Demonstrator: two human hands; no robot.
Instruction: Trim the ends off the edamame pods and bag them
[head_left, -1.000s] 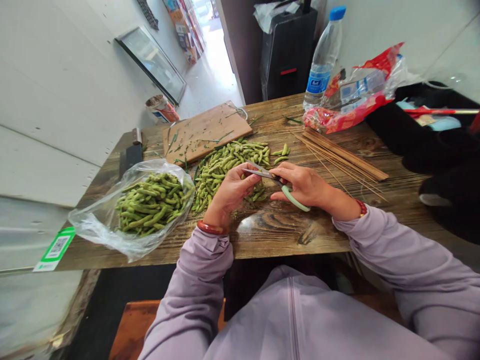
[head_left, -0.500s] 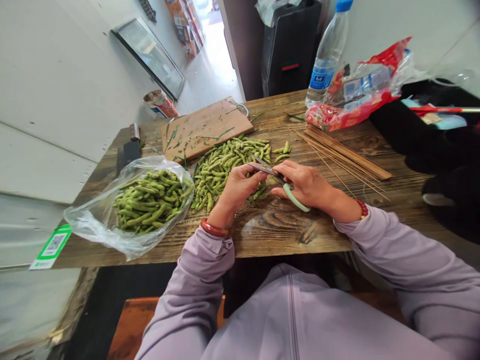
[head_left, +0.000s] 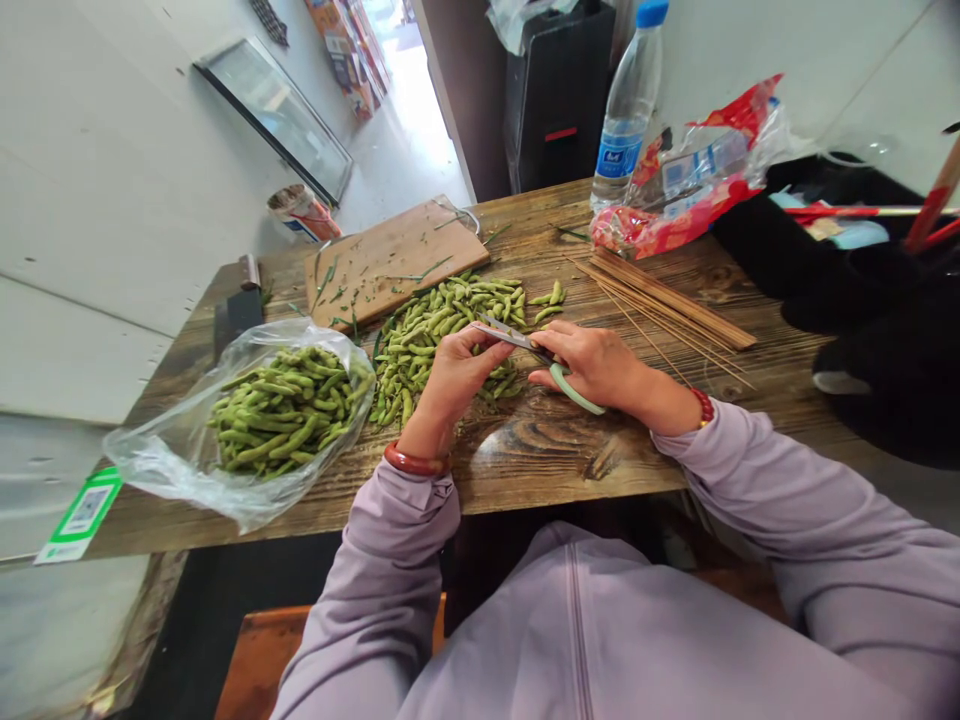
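My right hand (head_left: 596,362) is closed round a pair of scissors with pale green handles (head_left: 576,394). Their blades are parted and point left, reaching my left hand (head_left: 457,378). Thumb and fingers of that hand are pinched together at the blades; what lies between them is hidden. Just behind and under both hands spreads a loose heap of green soybean pods (head_left: 409,345) on the wooden table (head_left: 517,465). To the left, a clear plastic bag (head_left: 176,455) lies open with more green pods (head_left: 277,410) inside.
Behind the heap lies a cutting board (head_left: 397,255) with green scraps. A cleaver (head_left: 238,312) rests at the left edge. Bamboo skewers (head_left: 667,300), a water bottle (head_left: 626,115) and a red plastic wrapper (head_left: 690,225) are at the right, near a black bag (head_left: 870,350).
The whole view has shifted, so the table things appear slightly further left. Both hands keep nearly the same pose, with the scissor blades still parted at my left fingers.
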